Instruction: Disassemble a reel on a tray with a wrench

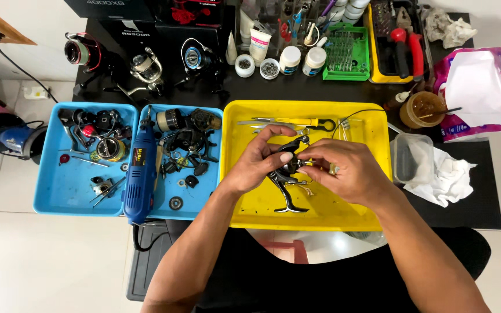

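Currently, notes from the head view:

Reel body [288, 179]: black and silver fishing reel frame, held over the yellow tray [372, 145], foot pointing down toward the tray floor, near its middle.

Left hand [256, 165]: fingers wrapped around the upper part of the reel body, clenched on it from the left.

Right hand [346, 171]: fingertips pinched at the reel's right side; grasping some small part or only pressing on the frame, cannot tell, too small to see.

Tray tools: yellow-handled tool [297, 122] and thin metal picks lying along the tray's far edge, apart from both hands.

Risk 1: tiny part slipping from the right fingertips, likely if the pinch loosens; probably caught by the tray, harder to find if bounced over the rim.

Risk 2: reel twisting in the left grip under sideways force from the right hand; possible bent or scratched fitting.

Risk 3: mix-up of loose pieces, given 2 blue trays [82, 185] crowded with reel parts just left, and a blue rotary tool [141, 168] lying across their shared edge.

Risk 4: open jar of brown grease [423, 109] near the right elbow's path; knock-over possible on a wide reach.
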